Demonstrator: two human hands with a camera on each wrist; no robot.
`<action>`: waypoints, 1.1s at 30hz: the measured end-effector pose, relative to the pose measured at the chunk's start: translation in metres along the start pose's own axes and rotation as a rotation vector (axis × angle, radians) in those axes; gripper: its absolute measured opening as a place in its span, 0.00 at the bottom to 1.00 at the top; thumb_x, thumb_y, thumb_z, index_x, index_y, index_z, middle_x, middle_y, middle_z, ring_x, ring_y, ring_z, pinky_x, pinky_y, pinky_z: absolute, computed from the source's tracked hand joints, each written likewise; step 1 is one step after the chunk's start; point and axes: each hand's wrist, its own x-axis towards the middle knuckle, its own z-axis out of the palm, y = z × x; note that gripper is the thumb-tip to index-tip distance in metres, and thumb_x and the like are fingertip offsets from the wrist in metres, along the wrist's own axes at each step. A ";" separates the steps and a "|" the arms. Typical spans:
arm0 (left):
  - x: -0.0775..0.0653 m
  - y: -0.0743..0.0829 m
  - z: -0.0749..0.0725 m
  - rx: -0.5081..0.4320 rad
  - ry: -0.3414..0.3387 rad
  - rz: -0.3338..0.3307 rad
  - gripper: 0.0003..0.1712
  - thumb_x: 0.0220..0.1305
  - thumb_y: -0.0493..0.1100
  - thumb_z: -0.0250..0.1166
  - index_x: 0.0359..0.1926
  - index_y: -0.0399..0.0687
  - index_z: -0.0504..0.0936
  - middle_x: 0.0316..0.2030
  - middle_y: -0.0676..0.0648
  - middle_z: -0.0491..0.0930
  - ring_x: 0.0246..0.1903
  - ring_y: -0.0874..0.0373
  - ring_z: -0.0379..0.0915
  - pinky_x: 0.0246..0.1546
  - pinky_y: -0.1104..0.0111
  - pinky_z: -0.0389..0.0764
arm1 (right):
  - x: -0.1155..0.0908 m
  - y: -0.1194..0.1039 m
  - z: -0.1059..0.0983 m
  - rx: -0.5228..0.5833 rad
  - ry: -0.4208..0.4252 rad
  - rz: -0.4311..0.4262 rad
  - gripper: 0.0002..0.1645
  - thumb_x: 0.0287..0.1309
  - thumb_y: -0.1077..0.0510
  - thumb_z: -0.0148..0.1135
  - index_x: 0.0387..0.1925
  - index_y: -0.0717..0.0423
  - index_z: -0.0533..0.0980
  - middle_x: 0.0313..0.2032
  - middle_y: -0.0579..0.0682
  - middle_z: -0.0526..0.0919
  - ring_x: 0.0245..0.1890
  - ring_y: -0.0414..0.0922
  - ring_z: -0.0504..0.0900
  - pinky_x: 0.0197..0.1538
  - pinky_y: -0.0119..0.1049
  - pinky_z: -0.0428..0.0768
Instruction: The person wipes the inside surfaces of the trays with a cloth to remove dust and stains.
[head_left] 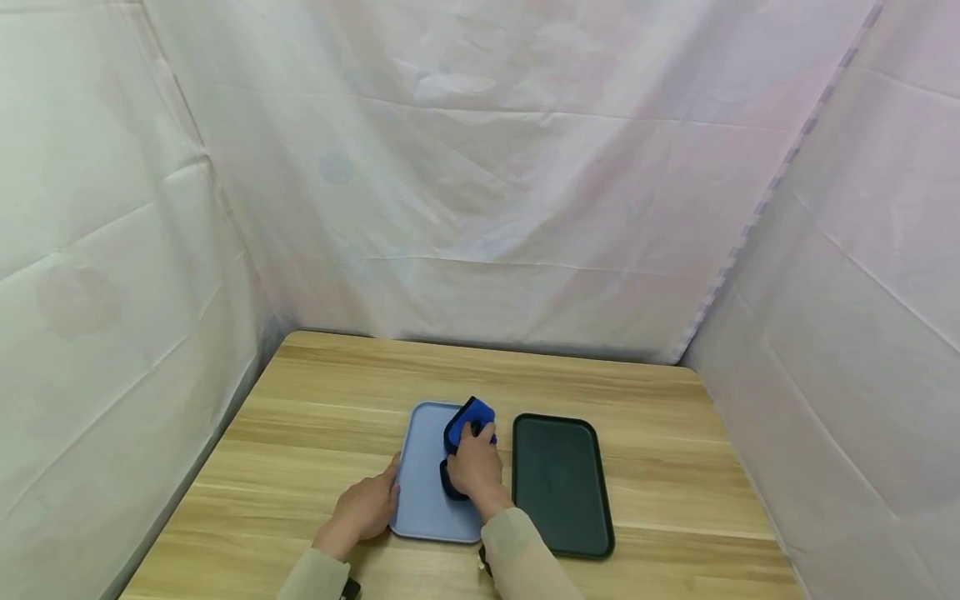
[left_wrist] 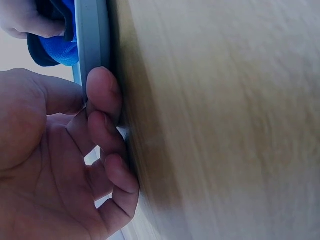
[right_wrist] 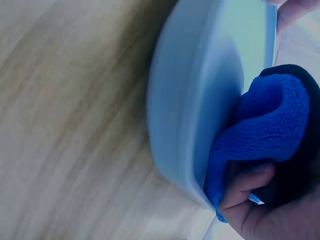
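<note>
A light blue tray (head_left: 420, 492) lies on the table, its raised rim seen close up in both wrist views. At its left edge my left hand (head_left: 366, 507) grips the rim, thumb at the edge and fingertips (left_wrist: 104, 90) curled against the outer side near the tabletop. My right hand (head_left: 476, 468) holds a folded plush cloth (head_left: 471, 414), blue with black on one side and edge, against the tray's right part. In the right wrist view the bunched cloth (right_wrist: 272, 125) hangs over the rim, with the thumb pressed into its fold. The other right fingers are mostly hidden there.
A dark green tray (head_left: 561, 487) lies just right of the blue one, beneath the line of my right forearm. The wood-grain table (head_left: 315, 392) is bounded by white cloth walls (head_left: 480, 208) at the back and both sides.
</note>
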 end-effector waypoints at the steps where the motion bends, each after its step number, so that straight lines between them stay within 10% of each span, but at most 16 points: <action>1: 0.000 0.000 0.000 -0.001 -0.001 0.000 0.33 0.77 0.42 0.54 0.78 0.35 0.62 0.51 0.32 0.86 0.34 0.49 0.83 0.38 0.49 0.83 | 0.000 -0.001 0.001 0.008 0.004 0.001 0.41 0.65 0.52 0.68 0.75 0.61 0.66 0.70 0.77 0.57 0.38 0.63 0.84 0.36 0.53 0.84; 33: 0.001 -0.003 0.002 0.021 0.015 0.015 0.33 0.76 0.42 0.56 0.77 0.36 0.63 0.51 0.33 0.86 0.39 0.45 0.86 0.40 0.47 0.83 | 0.009 0.000 -0.003 -0.050 -0.146 -0.218 0.38 0.66 0.54 0.66 0.76 0.51 0.68 0.68 0.70 0.62 0.28 0.49 0.76 0.36 0.46 0.79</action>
